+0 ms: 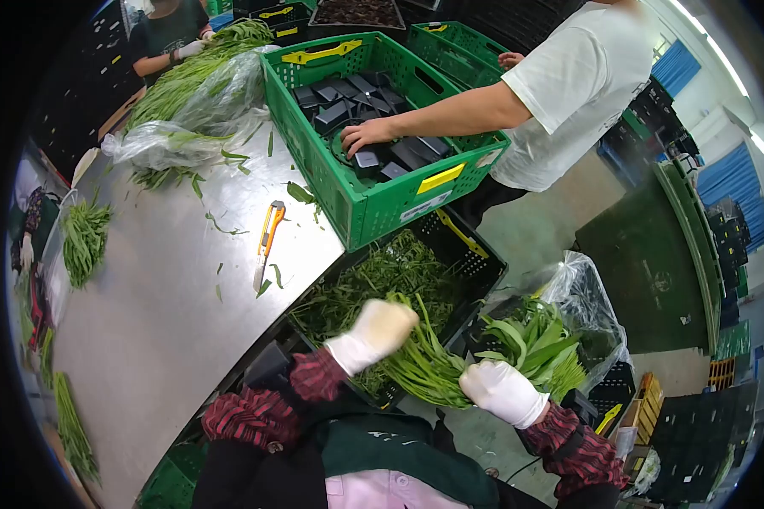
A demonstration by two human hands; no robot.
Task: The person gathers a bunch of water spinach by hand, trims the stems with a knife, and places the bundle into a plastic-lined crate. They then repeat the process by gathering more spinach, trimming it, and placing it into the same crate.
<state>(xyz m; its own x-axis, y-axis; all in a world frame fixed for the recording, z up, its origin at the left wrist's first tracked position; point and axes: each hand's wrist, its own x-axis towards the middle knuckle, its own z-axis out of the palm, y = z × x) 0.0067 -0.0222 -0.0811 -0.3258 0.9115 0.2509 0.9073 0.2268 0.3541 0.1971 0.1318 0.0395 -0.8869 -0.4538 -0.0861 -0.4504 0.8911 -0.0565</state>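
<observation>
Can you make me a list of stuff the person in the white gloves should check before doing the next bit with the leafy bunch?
1. Right hand has a grip on the leafy green bunch: ok, it is closed around the stems.
2. Left hand is free: cannot tell, it is blurred.
3. Utility knife is away from both hands: ok, it lies on the metal table.
4. Co-worker's hand is out of the way: ok, it is in the green crate.
5. Clear plastic bag has room left: cannot tell, leaves hide much of the inside.
</observation>
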